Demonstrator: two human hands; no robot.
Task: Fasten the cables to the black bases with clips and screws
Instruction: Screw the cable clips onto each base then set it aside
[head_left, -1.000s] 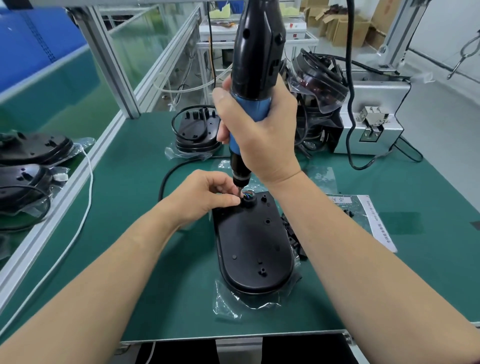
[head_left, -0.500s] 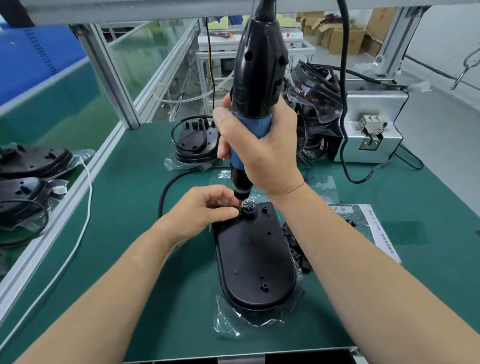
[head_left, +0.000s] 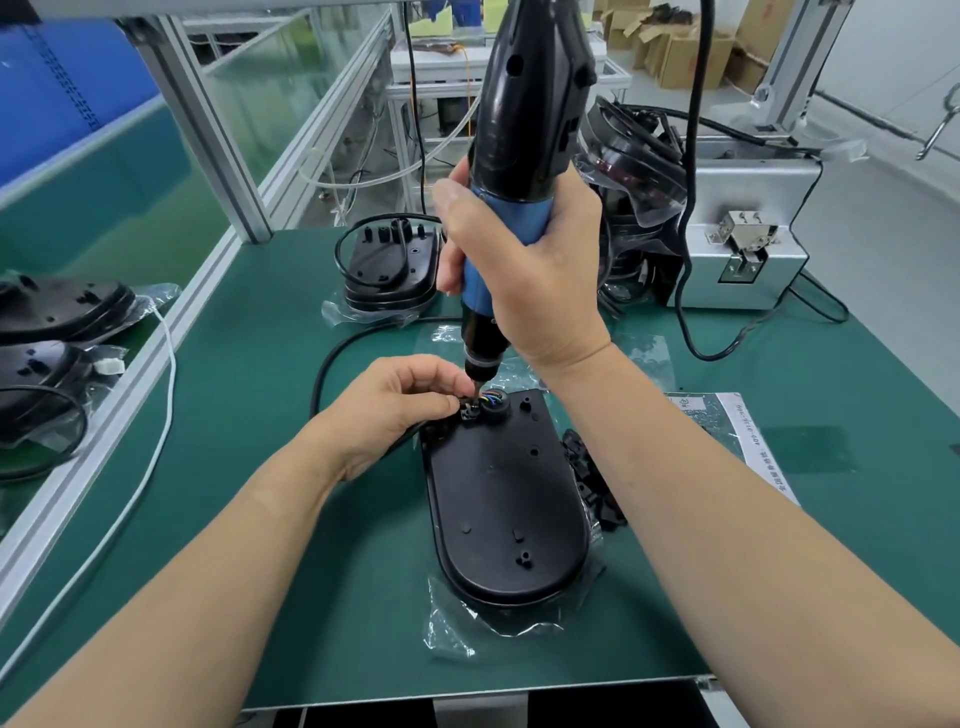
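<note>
Screw-driving step: the right hand (head_left: 524, 270) has its grip clamped on the electric screwdriver (head_left: 524, 104), bit on the clip (head_left: 470, 410) the left hand (head_left: 395, 410) pinches to the black base (head_left: 506, 509); next probably needs steady downward pressure.

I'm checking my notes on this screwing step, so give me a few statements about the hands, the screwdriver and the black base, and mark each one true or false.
1. The right hand grips the electric screwdriver around its blue section. True.
2. The screwdriver's tip is at the near, rounded end of the black base. False: it is at the far end, beside the coloured wires.
3. The left hand pinches a small black clip right at the tip. True.
4. The base lies on the bare green mat. False: a clear plastic bag lies under it.
</note>
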